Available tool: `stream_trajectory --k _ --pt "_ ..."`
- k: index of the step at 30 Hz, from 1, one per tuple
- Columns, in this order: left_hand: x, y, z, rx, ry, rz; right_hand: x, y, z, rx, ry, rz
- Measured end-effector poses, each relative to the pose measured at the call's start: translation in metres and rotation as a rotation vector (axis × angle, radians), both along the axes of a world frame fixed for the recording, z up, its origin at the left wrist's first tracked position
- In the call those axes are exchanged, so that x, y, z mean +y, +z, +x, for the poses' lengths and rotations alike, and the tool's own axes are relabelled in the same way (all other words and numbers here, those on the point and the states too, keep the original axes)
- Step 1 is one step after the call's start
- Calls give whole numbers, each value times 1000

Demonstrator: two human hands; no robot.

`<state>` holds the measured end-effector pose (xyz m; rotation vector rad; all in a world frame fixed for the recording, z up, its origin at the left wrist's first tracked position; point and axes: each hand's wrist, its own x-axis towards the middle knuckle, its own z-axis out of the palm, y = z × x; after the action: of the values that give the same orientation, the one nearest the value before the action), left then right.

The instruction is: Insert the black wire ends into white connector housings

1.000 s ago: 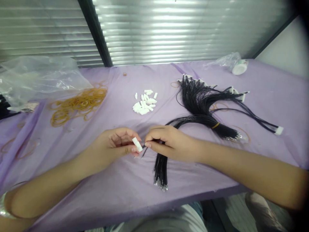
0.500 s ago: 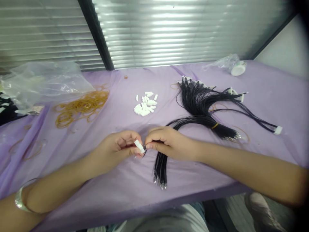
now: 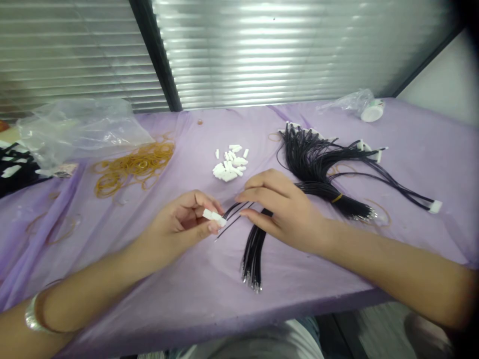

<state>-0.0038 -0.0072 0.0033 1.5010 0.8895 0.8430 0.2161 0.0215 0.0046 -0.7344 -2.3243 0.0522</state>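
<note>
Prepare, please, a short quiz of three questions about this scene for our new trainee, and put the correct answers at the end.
1. Which hand holds a white piece close to the thin black wires?
2. True or false: the heap of rubber bands lies to the left of the loose white pieces.
3. Fill in: the band around the tied wire bundle on the right is ____ in colour.

Key: 1. The left hand. 2. True. 3. Yellow.
</note>
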Motion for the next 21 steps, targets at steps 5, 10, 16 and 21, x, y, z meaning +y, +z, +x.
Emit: stream_trajectory --k 5,10,16,21 --pt "3 0 -1 -71 99 -20 3 -10 1 -241 129 59" --pt "6 -2 0 38 243 -52 9 -22 -6 -364 139 -263" --pt "5 1 -1 374 218 192 7 -8 -4 -406 150 -631" --pt "5 3 -4 669 241 479 1 -6 -4 -377 181 -540"
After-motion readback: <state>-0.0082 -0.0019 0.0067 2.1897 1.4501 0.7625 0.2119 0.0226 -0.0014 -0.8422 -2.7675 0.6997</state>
